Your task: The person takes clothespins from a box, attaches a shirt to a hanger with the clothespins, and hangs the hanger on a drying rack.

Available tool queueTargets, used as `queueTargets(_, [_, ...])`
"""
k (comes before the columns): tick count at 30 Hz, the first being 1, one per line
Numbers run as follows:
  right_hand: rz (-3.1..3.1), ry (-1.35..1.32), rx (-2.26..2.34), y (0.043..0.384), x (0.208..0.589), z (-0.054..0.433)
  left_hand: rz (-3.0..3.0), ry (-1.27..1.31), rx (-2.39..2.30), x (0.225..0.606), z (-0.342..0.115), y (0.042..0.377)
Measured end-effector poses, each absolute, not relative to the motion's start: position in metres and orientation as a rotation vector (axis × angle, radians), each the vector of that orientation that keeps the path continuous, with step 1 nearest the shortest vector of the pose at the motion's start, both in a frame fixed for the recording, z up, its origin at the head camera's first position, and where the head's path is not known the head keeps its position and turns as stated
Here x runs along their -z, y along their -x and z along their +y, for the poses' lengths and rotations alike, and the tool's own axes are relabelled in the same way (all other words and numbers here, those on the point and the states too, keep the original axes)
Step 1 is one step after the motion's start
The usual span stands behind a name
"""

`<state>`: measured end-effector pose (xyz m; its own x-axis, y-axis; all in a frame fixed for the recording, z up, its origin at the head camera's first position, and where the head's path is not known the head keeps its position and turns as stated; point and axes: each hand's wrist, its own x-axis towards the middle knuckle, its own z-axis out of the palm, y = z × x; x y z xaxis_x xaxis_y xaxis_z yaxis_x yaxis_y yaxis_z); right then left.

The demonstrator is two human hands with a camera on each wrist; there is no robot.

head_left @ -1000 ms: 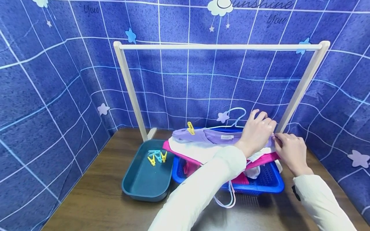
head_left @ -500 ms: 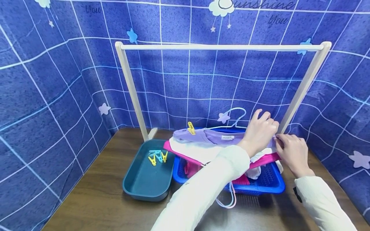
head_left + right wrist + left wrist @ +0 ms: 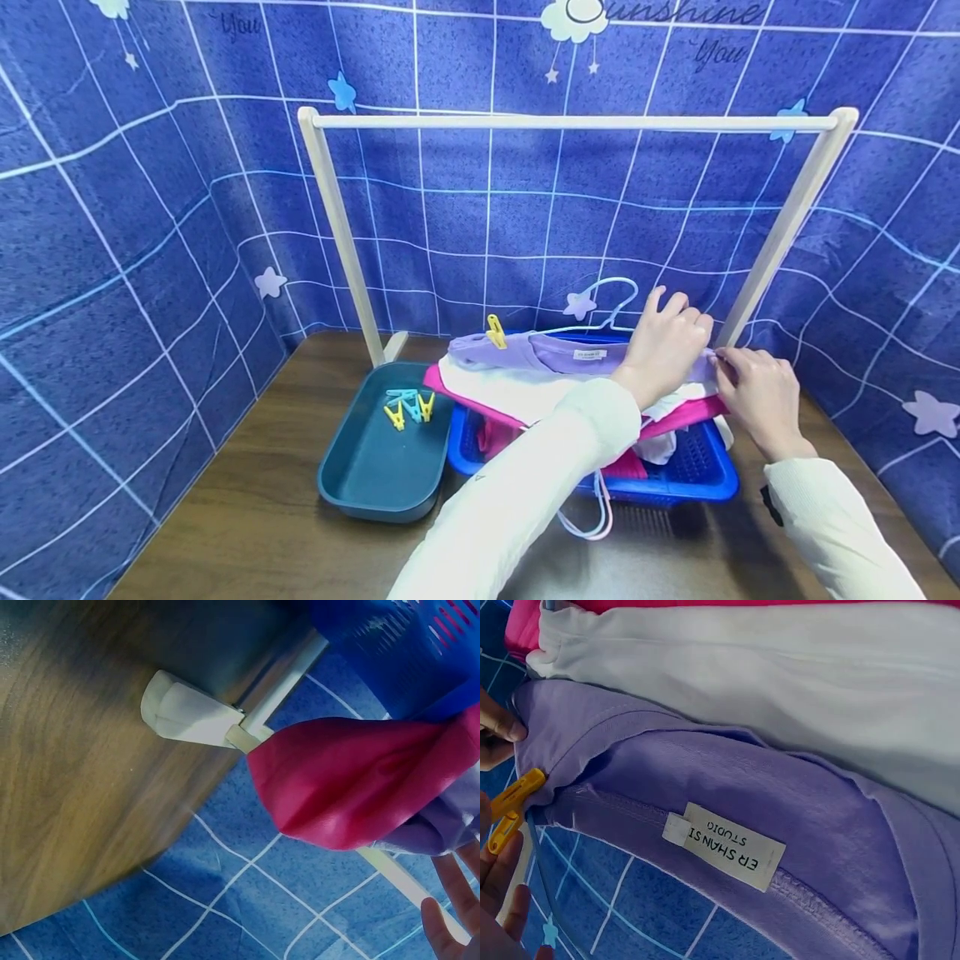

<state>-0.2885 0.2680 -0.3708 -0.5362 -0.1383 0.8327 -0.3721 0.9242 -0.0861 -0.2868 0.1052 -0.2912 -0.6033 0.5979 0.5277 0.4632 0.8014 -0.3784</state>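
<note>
A purple shirt (image 3: pixel 517 352) with a neck label lies on a light-blue hanger (image 3: pixel 615 304) over white and pink garments, above a blue basket (image 3: pixel 690 467). One yellow clothespin (image 3: pixel 495 332) grips its left shoulder. In the left wrist view another yellow clothespin (image 3: pixel 514 806) sits at the opposite shoulder, by the hanger's arm. My left hand (image 3: pixel 670 337) pinches this second pin between thumb and fingers. With thumb and fingertips, my right hand (image 3: pixel 759 396) pinches the shirt's right shoulder edge. In the head view the left hand hides the second pin.
A dark teal tray (image 3: pixel 386 500) holding several yellow and blue clothespins (image 3: pixel 408 404) stands left of the basket. Behind rises a white rack (image 3: pixel 573 122) with wooden posts. Pastel hanger hooks (image 3: pixel 596 525) stick out over the basket's front edge. A patterned blue curtain hangs behind.
My left hand lifted slightly up and right half a second ago, and is now back lower by the shirt's shoulder. My right hand and the garments have hardly moved.
</note>
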Motion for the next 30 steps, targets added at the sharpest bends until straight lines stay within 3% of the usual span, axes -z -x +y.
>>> queueTargets(30, [-2.175,-0.355,-0.311,0.290,0.369,0.266,-2.188,0.870,-0.236,0.309,0.050,0.255])
